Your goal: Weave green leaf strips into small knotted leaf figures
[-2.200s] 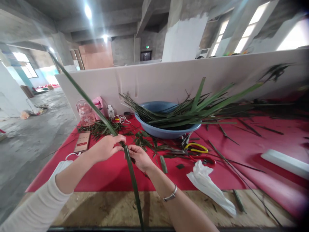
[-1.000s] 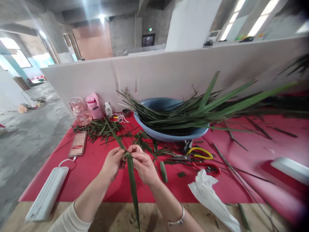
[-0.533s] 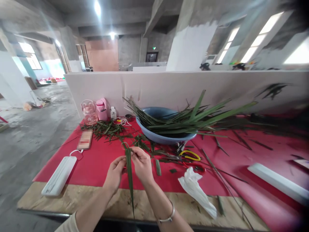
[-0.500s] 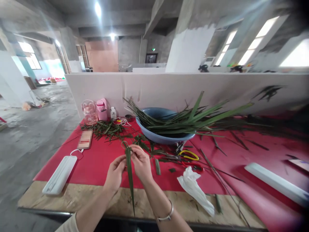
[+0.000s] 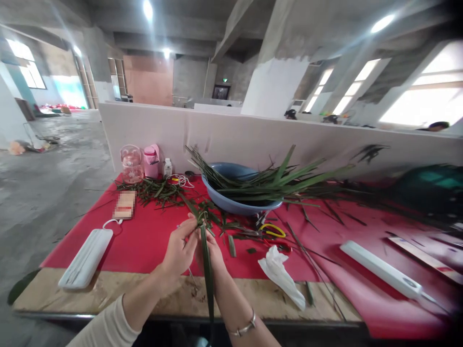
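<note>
As left hand (image 5: pixel 179 248) shifts farther, pinching leaf (image 5: pixel 207 265) just left of loop (image 5: pixel 203 215), right hand (image 5: pixel 216 258) grips from right; folding seems unfinished.

Floor (image 5: pixel 72 144): grey, patchy
Ceiling (image 5: pixel 191 21): concrete, with beams (image 5: pixel 237 26) and lit lamps (image 5: pixel 148 9)
Pillar (image 5: pixel 275 86): white below, grey above
Windows (image 5: pixel 427 103): bright, left and right
Partition (image 5: pixel 155 127): pale, behind the table (image 5: pixel 43 294)
Table: red cover (image 5: pixel 141 250), bare front edge
Door (image 5: pixel 221 92): dark, under a green sign (image 5: pixel 224 80)

Two hands (image 5: pixel 179 246) (image 5: pixel 214 255), one blue basin (image 5: pixel 237 205), two pink containers (image 5: pixel 132 165) (image 5: pixel 151 163), one white bottle (image 5: pixel 168 167)
</note>
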The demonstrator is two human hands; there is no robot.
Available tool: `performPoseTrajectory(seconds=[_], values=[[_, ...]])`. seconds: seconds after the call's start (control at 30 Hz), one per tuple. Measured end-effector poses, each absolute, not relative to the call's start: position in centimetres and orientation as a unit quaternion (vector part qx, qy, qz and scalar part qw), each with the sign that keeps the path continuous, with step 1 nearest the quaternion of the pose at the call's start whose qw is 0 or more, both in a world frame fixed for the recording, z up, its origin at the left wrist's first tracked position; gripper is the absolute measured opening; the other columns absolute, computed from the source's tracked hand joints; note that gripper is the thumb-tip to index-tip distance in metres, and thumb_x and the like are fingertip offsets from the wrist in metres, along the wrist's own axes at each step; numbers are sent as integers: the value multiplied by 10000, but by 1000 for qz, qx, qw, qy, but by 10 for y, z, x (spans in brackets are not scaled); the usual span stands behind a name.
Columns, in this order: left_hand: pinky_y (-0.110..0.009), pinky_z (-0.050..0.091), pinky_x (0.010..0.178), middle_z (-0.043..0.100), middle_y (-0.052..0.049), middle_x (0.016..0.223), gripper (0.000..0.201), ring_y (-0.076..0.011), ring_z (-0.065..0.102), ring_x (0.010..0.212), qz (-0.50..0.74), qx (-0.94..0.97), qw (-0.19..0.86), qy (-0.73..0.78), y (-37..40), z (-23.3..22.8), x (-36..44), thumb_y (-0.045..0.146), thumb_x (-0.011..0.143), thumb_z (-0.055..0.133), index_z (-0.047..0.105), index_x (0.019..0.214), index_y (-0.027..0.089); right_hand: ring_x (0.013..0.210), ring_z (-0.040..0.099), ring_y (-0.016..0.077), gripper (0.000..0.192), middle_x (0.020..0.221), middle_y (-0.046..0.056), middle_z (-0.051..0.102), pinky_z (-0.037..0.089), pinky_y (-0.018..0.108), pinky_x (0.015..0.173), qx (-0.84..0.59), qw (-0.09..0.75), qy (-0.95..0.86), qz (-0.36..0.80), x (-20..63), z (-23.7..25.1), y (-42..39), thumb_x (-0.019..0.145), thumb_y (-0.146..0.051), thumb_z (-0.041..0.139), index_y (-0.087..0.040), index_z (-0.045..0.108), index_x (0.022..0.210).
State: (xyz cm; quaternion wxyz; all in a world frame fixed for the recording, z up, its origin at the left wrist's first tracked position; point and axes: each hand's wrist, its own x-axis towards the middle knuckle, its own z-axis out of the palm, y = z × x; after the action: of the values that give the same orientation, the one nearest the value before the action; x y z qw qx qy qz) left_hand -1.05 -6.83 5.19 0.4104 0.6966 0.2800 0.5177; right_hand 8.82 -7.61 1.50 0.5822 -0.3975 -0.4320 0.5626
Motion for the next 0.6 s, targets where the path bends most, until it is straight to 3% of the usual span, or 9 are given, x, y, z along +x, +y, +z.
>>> performPoseTrajectory(seconds=[0.13, 0.27, 0.43, 0.53, 0.6], values=[[-322, 393, 852, 645, -70, 889, 251, -187, 581, 886, 494, 736, 327, 327, -47, 52, -10, 268, 819, 393, 598, 948, 206, 799, 561, 186, 375, 880, 53, 618, 439, 272, 610, -419, 652, -369, 513, 101, 23, -74, 659, -489, 597, -236, 587, 936], [-240, 405, 615, 595, -23, 655, 242, -144, 552, 622, 451, 749, 266, 406, -24, 43, -10, 271, 832, 352, 574, 905, 207, 709, 548, 160, 327, 790, 49, 613, 421, 268, 612, -457, 606, -391, 521, 115, 35, -74, 745, -496, 503, -205, 604, 855], [-220, 386, 560, 539, 3, 609, 266, -121, 508, 547, 466, 681, 326, 461, -13, 28, 2, 299, 839, 323, 546, 923, 181, 561, 501, 103, 247, 588, -9, 576, 389, 237, 593, -459, 540, -399, 582, 117, 25, -67, 642, -380, 665, -153, 570, 635], [-220, 389, 554, 523, 5, 611, 277, -114, 499, 535, 461, 647, 367, 484, -10, 21, 6, 289, 838, 312, 536, 950, 172, 542, 530, 106, 268, 569, 6, 601, 401, 236, 581, -412, 535, -368, 639, 118, 14, -65, 670, -384, 644, -152, 516, 623], [-220, 387, 545, 518, 6, 609, 284, -109, 489, 520, 460, 630, 384, 494, -8, 17, 6, 279, 836, 303, 535, 961, 172, 443, 501, 94, 272, 491, -8, 580, 373, 212, 483, -382, 528, -338, 678, 120, 9, -66, 688, -395, 624, -165, 484, 656]])
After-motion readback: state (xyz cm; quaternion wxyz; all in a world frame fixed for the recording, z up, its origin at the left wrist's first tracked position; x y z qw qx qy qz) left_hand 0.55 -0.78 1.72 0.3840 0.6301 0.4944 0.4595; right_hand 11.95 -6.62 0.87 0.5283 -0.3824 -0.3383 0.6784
